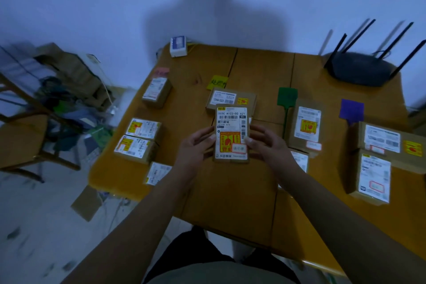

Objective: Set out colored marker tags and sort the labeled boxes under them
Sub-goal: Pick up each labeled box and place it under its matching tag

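Nearest the camera, both hands hold one labeled box (pixel 232 134) above the middle of the wooden surface (pixel 230 191). The left hand (pixel 196 145) presses its fingers (pixel 207 137) against the box's left edge, and the right hand (pixel 268 144) presses its fingers (pixel 250 142) against the right edge, so the box is clamped between them with its label facing up. It looks not yet placed.

Around it, most of the sorting seems done. To the left, four boxes run in a column up toward a pink tag (pixel 161 72). To the right, a box (pixel 307 125) lies just beside the green tag (pixel 287 97), with another partly hidden behind the right forearm. Further right, two boxes sit under the purple tag (pixel 352 110).

Beyond the held box, one box (pixel 230 98) lies just below the yellow tag (pixel 216 82), so the held box may belong there; its small label is too blurred to confirm.

All four tags are out. No unsorted boxes show elsewhere, so this may be the last.
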`<state>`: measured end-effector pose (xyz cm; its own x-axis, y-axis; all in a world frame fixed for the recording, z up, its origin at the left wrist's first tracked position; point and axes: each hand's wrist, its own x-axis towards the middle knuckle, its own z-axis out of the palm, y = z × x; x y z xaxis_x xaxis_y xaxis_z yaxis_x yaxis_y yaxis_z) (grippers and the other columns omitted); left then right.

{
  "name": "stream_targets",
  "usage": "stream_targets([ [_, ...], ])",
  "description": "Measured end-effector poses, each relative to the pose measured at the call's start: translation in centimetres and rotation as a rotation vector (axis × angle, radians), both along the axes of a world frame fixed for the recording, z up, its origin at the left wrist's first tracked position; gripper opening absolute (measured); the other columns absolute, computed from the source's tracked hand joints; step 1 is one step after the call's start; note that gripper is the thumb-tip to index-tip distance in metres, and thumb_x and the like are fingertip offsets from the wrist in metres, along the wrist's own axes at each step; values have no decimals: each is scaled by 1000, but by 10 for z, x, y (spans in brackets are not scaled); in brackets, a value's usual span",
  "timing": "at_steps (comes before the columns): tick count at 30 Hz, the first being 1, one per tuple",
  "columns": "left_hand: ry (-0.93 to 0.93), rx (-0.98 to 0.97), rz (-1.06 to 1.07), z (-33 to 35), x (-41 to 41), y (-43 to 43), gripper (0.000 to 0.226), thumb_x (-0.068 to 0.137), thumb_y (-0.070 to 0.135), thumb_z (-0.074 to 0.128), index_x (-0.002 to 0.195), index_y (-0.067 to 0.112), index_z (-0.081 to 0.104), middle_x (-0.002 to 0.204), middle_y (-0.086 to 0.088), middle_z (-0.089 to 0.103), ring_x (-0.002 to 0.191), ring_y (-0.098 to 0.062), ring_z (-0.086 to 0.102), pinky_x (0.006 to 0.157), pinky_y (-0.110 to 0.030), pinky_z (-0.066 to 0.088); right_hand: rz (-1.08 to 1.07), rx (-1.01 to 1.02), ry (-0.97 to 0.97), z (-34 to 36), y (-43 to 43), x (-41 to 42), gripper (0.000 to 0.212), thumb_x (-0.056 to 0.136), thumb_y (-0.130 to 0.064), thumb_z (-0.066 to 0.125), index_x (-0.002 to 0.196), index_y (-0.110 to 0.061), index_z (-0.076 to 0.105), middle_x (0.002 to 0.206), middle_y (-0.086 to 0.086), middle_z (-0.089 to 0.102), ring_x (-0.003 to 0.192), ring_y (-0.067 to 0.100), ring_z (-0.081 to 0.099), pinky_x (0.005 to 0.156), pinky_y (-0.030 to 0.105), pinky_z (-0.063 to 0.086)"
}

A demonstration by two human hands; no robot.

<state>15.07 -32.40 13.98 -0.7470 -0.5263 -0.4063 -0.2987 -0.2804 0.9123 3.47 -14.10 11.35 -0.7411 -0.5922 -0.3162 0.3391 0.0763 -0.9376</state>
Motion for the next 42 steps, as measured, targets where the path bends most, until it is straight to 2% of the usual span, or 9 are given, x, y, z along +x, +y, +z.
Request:
stream_targets([
  [6, 4, -79, 61, -4, 16, -44, 33, 100, 15, 65, 133, 11, 68, 114, -6, 80, 102, -19, 77, 82, -31, 64, 12, -9, -55, -4, -54, 13, 48, 93, -22, 77, 138, -25, 61, 133, 5, 70, 110, 21, 76, 89, 40, 65],
  [12, 17, -112, 70, -19, 30, -120, 24, 98, 17, 70, 117, 30, 75, 106, 7, 81, 98, -13, 78, 76, -24, 61, -21, -23, -65, -13, -130, 28, 55, 86, -15, 84, 135, -26, 63, 131, 2, 70, 109, 17, 76, 81, 34, 65],
  [17, 8, -140, 34, -39, 36, -211, 29, 96, 21, 72, 122, 31, 76, 111, 4, 81, 103, -16, 77, 82, -33, 64, -84, 4, -63, -24, -218, 45, 65, 75, -18, 87, 135, -28, 62, 128, -3, 72, 110, 14, 75, 82, 36, 65],
  [21, -21, -113, -18, -62, 24, -280, 33, 99, 22, 68, 132, 22, 71, 117, 2, 79, 108, -19, 75, 91, -43, 62, -181, 33, -121, -41, -289, 47, 51, 84, -8, 83, 127, -31, 65, 126, 1, 73, 104, 16, 78, 78, 35, 66],
  [26, -87, -124, -114, -92, -3, -344, 38, 102, 19, 63, 139, 22, 64, 125, 0, 74, 115, -18, 71, 101, -46, 57, -306, 69, -233, -66, -357, 23, 52, 88, -8, 81, 135, -19, 63, 129, 9, 73, 112, 28, 75, 94, 52, 62],
  [31, -91, -137, -200, -116, -42, -383, 37, 103, 15, 61, 139, 20, 64, 135, 2, 68, 120, -8, 64, 102, -32, 53, -417, 134, -262, -99, -401, -26, 57, 92, -8, 78, 144, -14, 55, 132, 12, 70, 117, 32, 72, 96, 51, 61],
  [36, -85, -117, -93, -134, -57, -411, 29, 103, 16, 60, 130, 24, 69, 125, 9, 69, 119, -12, 65, 97, -34, 56, -413, 286, -261, -136, -429, -67, 57, 94, -6, 75, 147, -10, 52, 133, 16, 69, 115, 36, 71, 98, 61, 58],
  [39, -98, -134, -24, -143, -48, -427, 27, 102, 18, 60, 121, 34, 71, 123, 10, 71, 111, -9, 68, 85, -27, 57, -391, 329, -273, -152, -441, -77, 53, 95, -7, 74, 145, -10, 54, 129, 14, 71, 110, 33, 73, 82, 48, 63],
  [42, -138, -132, -17, -150, -36, -439, 26, 102, 19, 60, 117, 37, 72, 118, 14, 73, 106, -6, 70, 87, -29, 58, -368, 343, -263, -164, -451, -78, 49, 97, -9, 73, 143, -12, 55, 128, 14, 71, 108, 32, 73, 67, 35, 58],
])
